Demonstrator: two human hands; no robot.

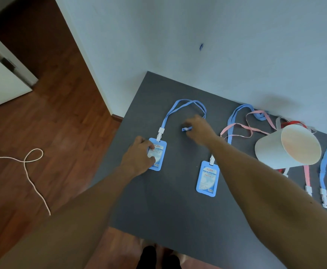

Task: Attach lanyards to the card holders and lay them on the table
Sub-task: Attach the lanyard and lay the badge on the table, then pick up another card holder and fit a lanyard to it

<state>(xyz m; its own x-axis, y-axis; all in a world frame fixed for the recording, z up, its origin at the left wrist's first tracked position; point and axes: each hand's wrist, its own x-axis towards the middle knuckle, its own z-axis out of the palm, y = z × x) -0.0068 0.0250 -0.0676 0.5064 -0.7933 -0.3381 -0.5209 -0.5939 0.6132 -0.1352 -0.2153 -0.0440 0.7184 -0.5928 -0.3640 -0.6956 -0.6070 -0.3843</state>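
Observation:
A light blue card holder (158,155) lies on the dark grey table (168,206) at the left, clipped to a blue lanyard (178,105) that loops away toward the wall. My left hand (140,158) rests on this holder, fingers over its left side. My right hand (199,129) pinches the free end of that blue lanyard just right of the holder. A second blue card holder (207,178) lies nearer the middle; its clip runs under my right forearm.
A white paper cup (287,147) lies tipped on its side at the right. Around it lie pink (236,128), red (293,123) and blue (326,166) lanyards. The table's left edge drops to a wooden floor with a white cord (30,171). The wall is just behind.

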